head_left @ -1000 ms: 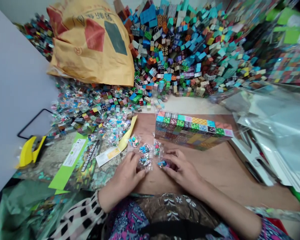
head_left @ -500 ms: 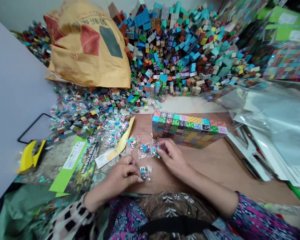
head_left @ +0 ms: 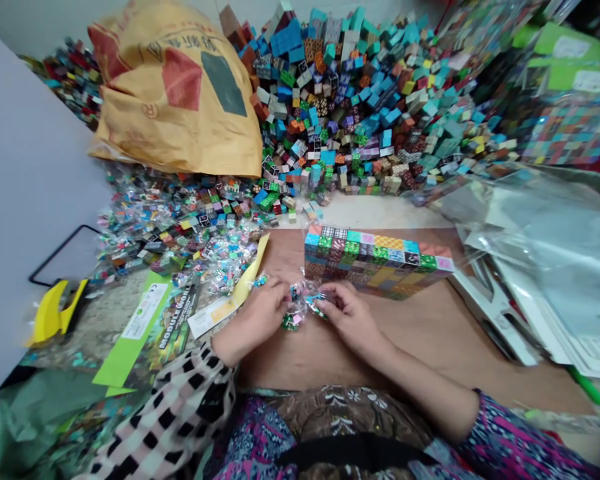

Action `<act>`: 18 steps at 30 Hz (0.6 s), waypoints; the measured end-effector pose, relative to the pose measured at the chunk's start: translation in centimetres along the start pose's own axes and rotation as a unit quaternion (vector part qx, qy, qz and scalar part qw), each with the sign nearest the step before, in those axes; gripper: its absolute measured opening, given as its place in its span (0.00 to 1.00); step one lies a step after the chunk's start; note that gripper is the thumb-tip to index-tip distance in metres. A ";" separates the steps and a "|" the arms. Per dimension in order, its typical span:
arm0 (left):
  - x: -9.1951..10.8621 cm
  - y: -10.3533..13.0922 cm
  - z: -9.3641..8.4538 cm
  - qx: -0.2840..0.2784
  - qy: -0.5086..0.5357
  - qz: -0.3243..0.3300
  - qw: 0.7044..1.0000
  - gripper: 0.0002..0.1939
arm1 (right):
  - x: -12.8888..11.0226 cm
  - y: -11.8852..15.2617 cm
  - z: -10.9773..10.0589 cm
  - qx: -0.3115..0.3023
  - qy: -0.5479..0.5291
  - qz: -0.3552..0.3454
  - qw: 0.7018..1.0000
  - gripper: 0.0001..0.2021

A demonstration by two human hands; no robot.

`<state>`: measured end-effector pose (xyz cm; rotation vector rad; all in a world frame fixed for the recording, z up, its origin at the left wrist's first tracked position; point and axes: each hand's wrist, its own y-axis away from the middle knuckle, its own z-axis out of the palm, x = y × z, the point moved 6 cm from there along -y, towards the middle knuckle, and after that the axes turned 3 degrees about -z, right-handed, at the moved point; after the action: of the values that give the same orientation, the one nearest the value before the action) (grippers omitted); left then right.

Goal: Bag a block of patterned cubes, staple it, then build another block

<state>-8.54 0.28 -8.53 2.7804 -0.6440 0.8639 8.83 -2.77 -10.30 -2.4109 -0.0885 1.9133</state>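
Observation:
Small clear packets with colourful pieces [head_left: 291,321] lie bunched on the brown board between my hands. My left hand [head_left: 265,310] is closed at the left of the bunch, its fingertips on a packet. From the right, my right hand [head_left: 347,313] pinches another clear packet with blue and white pieces [head_left: 314,303]. Part of one more packet [head_left: 261,281] shows behind my left hand. Just behind my right hand stands a long block of patterned cubes [head_left: 380,257].
Heaped cubes [head_left: 350,100] fill the back, beside a yellow bag [head_left: 180,100]. Many small packets [head_left: 225,260], a yellow strip [head_left: 250,273], green-topped cards [head_left: 135,327] and a yellow tape dispenser [head_left: 55,313] lie left. A stapler [head_left: 500,313] and plastic sleeves [head_left: 555,247] are right.
My left hand has moved up and forward, and the packet near it now lies closer to the others. The packets are bunched together. My right hand has barely shifted.

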 end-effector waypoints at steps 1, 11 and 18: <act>0.1 0.0 0.3 -0.014 -0.026 0.001 1.000 0.07 | 0.0 0.1 0.0 0.010 0.012 -0.003 1.000 0.11; 1.1 2.5 1.3 -0.022 -0.038 0.011 0.999 0.07 | 2.6 0.1 2.6 -0.056 -0.126 0.146 0.980 0.15; -0.9 4.3 -0.3 0.075 0.096 -0.082 0.989 0.07 | -1.0 1.6 0.4 -0.048 -0.146 0.111 0.982 0.15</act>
<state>-11.28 -3.16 -8.67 2.7814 -0.3269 1.1694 8.25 -4.45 -9.52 -2.2594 0.0810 2.4055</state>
